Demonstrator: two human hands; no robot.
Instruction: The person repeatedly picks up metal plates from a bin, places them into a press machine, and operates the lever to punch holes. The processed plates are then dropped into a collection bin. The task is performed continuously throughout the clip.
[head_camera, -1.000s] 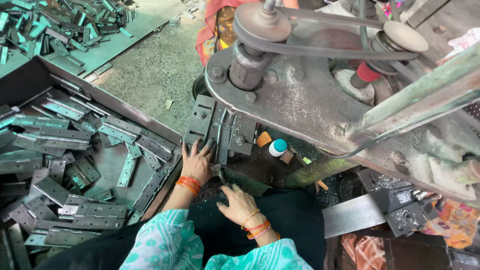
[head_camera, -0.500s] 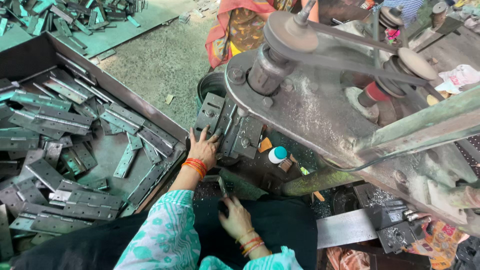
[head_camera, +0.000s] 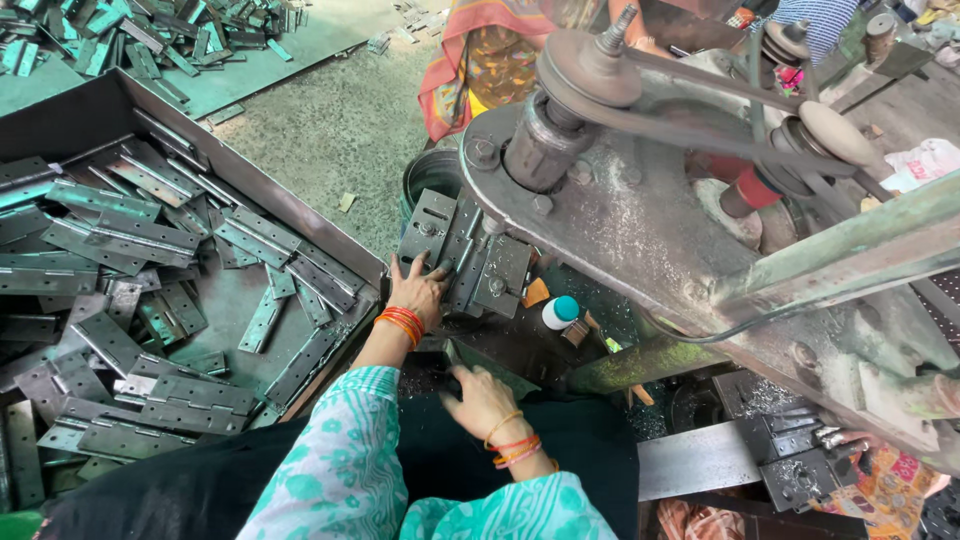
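Observation:
My left hand (head_camera: 420, 288), with orange bangles at the wrist, rests fingers spread on the grey metal hinge (head_camera: 462, 250) lying on the bed of the belt-driven press machine (head_camera: 640, 200). My right hand (head_camera: 480, 400) sits lower, near my lap, with its fingers on a dark metal piece (head_camera: 452, 356) at the machine's front edge. Whether it grips that piece I cannot tell. Both arms wear a turquoise patterned sleeve.
A dark tray (head_camera: 330, 250) full of several grey hinges (head_camera: 150, 240) lies at my left. More hinges (head_camera: 120, 40) lie on the green floor beyond. A small white bottle with a teal cap (head_camera: 560, 312) stands under the machine. Another person in orange cloth (head_camera: 480, 60) sits behind it.
My left hand stays on the hinge at the machine bed. My right hand has stayed low by my lap. The camera has shifted, so the machine sits further right in view.

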